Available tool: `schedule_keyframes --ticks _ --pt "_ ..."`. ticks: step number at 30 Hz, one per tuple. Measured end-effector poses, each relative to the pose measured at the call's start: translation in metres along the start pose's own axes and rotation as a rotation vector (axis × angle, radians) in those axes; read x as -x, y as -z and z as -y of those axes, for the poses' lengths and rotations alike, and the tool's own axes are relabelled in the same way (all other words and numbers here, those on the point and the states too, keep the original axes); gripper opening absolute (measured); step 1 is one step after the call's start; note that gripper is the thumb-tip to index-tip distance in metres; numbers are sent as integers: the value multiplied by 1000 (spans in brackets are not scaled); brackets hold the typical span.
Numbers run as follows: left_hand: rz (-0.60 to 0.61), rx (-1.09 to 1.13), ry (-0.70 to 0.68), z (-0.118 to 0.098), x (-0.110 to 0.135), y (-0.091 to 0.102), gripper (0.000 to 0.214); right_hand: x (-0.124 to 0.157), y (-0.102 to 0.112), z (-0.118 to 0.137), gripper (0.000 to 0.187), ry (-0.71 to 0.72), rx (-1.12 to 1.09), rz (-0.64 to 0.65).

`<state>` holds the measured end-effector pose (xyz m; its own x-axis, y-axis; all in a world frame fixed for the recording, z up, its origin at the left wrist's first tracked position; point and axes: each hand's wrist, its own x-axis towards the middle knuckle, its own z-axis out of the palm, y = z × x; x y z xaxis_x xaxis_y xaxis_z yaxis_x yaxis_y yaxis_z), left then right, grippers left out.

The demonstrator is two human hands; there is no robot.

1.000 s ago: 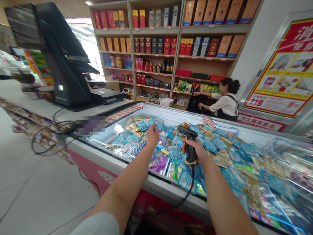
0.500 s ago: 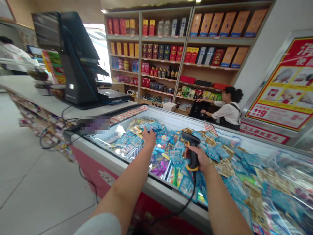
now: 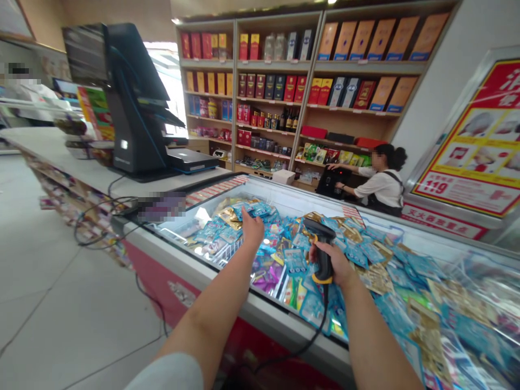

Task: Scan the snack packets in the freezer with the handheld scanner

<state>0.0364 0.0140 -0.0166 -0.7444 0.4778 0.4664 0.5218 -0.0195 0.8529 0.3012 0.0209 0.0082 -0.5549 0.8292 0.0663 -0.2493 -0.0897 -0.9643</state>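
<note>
My right hand is wrapped round the grip of a black and yellow barcode scanner, whose cable hangs down over the cabinet's front edge. The scanner's head is over a spread of blue and gold snack packets. To the left, my left hand reaches over a heap of similar blue packets. Its index finger is stretched out and the thumb stands apart; the other fingers are partly hidden. I see no packet held in it. Under the glass top, purple packets and white wire baskets show.
The packets lie on a glass-topped freezer cabinet. A black checkout terminal stands on the counter at left, with loose cables hanging beside it. Behind, a person handles a black device near shelves of boxed bottles.
My left hand has lifted slightly from the packet heap, its index finger and thumb now spread. My right hand keeps the scanner in nearly the same place. The whole view has shifted slightly.
</note>
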Motion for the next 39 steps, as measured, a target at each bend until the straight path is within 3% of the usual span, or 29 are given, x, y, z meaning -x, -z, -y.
schedule_keyframes --ticks 3,7,9,13,14,16,19,23,28,31,33,37,39 --pt "-75 -48 70 -3 -1 1 67 -1 1 -1 24 15 3 22" --pt "84 -97 61 -9 0 2 51 -1 1 -1 22 18 -8 24" --pt "270 -67 -6 -13 5 2 38 0 0 0 22 16 -5 19" --pt "859 -21 -250 -24 22 3 29 0 0 1 23 14 12 11" --pt "964 -65 -326 -27 27 4 33 -1 0 0 23 13 10 12" --pt "1039 -162 -423 -32 35 6 40 -2 2 -1 23 5 -1 13" --pt "1048 -213 -434 -33 39 7 42 -4 4 -2 23 -9 -33 -8" --pt "970 -148 -311 -26 33 2 47 -4 4 -2 23 -4 -60 -16" --pt "618 -72 -146 -17 24 -6 51 -4 4 -2 23 8 -34 -15" --pt "439 -76 -134 -15 23 -6 63 -4 4 -3 24 6 -31 -7" --pt "412 -100 -171 -15 23 -6 62 -4 5 -3 24 6 -29 0" --pt "473 -156 -246 -16 27 -9 35 -4 4 -2 23 14 -19 13" --pt "481 -147 -246 -16 29 -12 39 -4 3 -2 23 14 -21 13"
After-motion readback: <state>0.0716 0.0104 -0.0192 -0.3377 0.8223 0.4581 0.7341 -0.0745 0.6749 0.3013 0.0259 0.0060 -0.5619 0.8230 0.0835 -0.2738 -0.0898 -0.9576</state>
